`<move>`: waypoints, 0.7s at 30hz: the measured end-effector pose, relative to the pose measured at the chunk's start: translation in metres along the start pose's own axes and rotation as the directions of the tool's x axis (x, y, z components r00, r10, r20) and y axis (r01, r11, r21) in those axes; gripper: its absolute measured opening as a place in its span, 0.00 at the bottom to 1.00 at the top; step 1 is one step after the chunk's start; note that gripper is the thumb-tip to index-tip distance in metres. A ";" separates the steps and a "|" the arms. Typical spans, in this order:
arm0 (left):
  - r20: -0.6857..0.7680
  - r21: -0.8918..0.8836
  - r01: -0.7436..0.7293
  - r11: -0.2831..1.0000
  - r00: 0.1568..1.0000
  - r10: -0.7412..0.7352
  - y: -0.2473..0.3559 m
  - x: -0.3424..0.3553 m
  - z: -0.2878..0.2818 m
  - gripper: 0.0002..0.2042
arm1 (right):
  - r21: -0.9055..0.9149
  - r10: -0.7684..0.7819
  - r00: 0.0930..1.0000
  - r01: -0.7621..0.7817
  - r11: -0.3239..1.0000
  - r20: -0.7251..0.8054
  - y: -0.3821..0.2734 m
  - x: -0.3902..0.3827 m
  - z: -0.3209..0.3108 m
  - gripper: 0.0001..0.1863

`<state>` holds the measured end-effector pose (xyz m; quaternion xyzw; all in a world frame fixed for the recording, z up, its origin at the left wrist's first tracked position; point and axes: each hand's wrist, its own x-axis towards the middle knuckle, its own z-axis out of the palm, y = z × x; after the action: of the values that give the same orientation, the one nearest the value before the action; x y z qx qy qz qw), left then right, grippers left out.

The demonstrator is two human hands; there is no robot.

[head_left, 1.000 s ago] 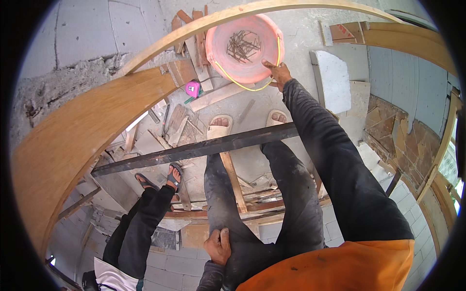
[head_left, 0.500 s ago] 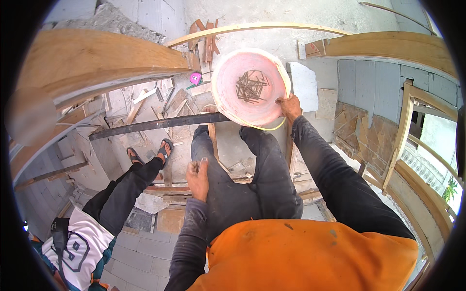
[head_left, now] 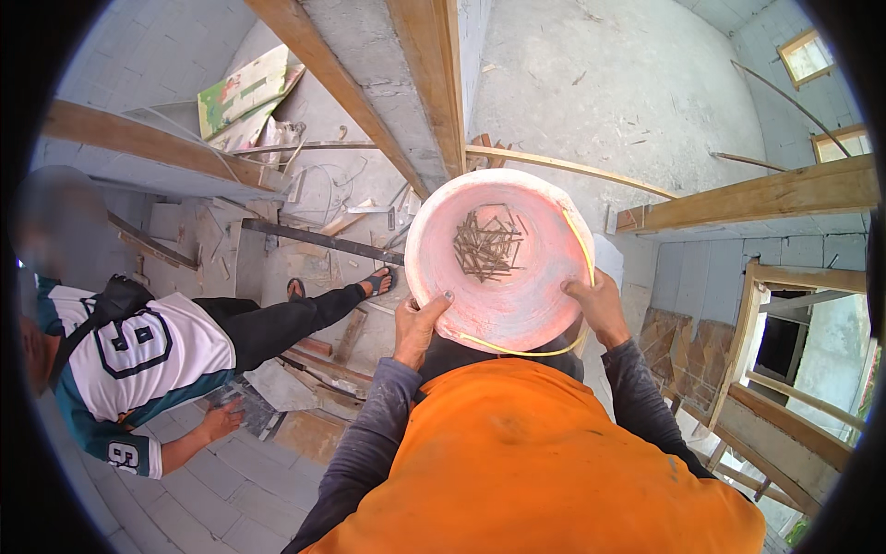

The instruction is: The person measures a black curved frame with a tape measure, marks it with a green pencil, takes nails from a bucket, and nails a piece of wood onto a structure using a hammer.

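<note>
One pink bucket (head_left: pixel 512 319) is clasped in the head view: near-left edge by the left hand (head_left: pixel 420 330), near-right edge by the right hand (head_left: pixel 602 309), thumbs over the rim, other fingers mostly hidden. It's held just in front of the orange shirt (head_left: pixel 517 443), thin brown bits (head_left: pixel 487 245) piled inside, yellow handle (head_left: pixel 531 353) slung round the near edge.

Left hand: away from the bucket earlier, now at its near-left rim, thumb over the edge.
Pink bucket (head_left: pixel 546 282): drawn closer to the torso, held between the left hand (head_left: pixel 420 327) and right hand (head_left: pixel 600 312) rather than by the right alone.
Co-worker (head_left: pixel 148 346): one hand (head_left: pixel 221 420) now visible.
Green-and-white board (head_left: pixel 247 92): comes into view, upper left.
Pink tape measure: out of sight.
</note>
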<state>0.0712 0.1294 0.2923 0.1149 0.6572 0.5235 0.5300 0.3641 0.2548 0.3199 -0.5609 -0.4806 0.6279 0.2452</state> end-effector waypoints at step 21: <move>-0.290 -0.396 0.036 0.918 0.943 -0.162 -0.027 0.001 0.002 0.18 | -0.530 -0.387 0.753 0.060 0.846 -0.532 -0.566 0.130 -0.496 0.24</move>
<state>0.0834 0.1203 0.2703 -0.1110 0.6230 0.6261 0.4557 0.6672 0.7646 0.8019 -0.7143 -0.5785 0.2325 0.3178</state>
